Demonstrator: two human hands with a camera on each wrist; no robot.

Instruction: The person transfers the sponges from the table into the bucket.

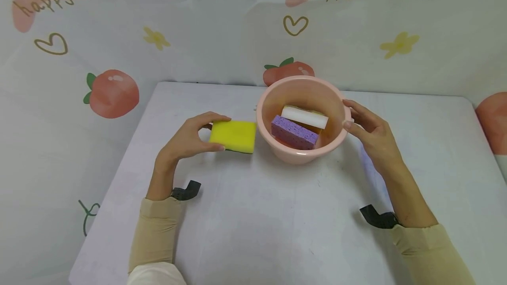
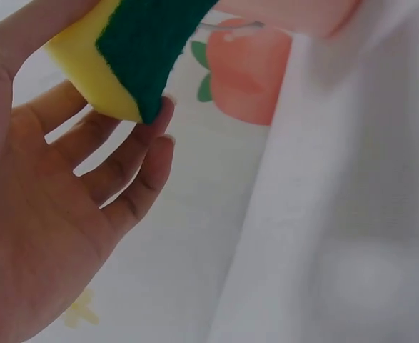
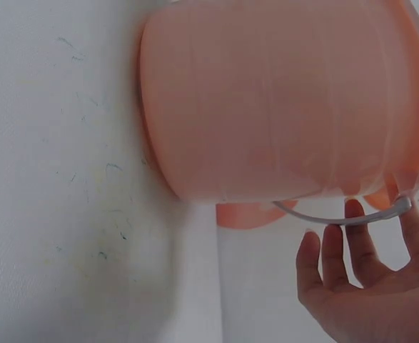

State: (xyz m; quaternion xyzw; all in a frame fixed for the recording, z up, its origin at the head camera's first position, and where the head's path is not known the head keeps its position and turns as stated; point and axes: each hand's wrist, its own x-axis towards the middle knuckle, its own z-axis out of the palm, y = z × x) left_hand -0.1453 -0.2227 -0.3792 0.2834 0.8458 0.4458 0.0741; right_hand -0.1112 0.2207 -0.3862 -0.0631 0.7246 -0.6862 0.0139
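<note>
Between thumb and fingers, my left hand (image 1: 195,134) pinches a yellow sponge (image 1: 233,136) just left of a pink bucket (image 1: 295,156). In the left wrist view the sponge (image 2: 88,68) shows a dark green scouring layer (image 2: 148,53). My right hand (image 1: 372,129) grips the bucket's right rim, thumb on the near side. Inside the bucket lie a purple sponge (image 1: 294,133) and a white-faced sponge (image 1: 305,117); other yellow-orange pieces are partly hidden beneath. In the right wrist view, a grey wire handle (image 3: 345,220) hangs along the bucket's side near my fingers.
The bucket stands on a white table (image 1: 253,214) toward its back edge. Behind it hangs a white cloth (image 1: 222,25) printed with peaches, hearts and flowers. A black strap end (image 1: 186,191) juts from the left wrist, and another black strap end (image 1: 378,217) from the right.
</note>
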